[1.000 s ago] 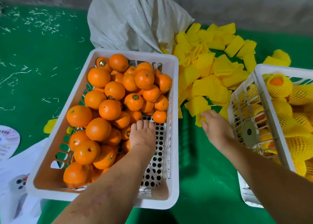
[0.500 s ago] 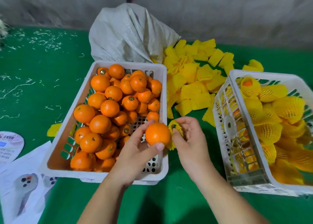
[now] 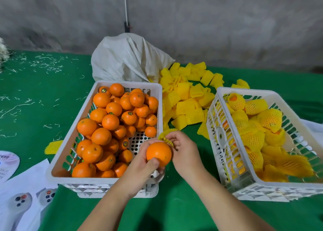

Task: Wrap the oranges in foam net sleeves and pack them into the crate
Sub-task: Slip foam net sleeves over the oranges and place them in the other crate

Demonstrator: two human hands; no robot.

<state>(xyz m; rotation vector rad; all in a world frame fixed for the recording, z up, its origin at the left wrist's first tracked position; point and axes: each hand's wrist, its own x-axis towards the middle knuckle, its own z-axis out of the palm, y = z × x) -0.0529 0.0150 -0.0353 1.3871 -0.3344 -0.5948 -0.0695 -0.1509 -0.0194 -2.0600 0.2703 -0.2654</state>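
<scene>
So the orange [image 3: 158, 153] is held up over the near right corner of the white crate of bare oranges [image 3: 75, 139], left hand [image 3: 143, 166] curled round it from below. Right hand [image 3: 183, 150] pinches a scrunched yellow foam net sleeve [image 3: 165, 136], touching the orange's top edge. Loose sleeves [image 3: 187, 99] are piled on the green table [image 3: 35, 94] behind, between the two crates. Wrapped oranges [image 3: 269, 118] sit in the right crate [image 3: 227, 160]. White sack [image 3: 129, 59] at the back.
</scene>
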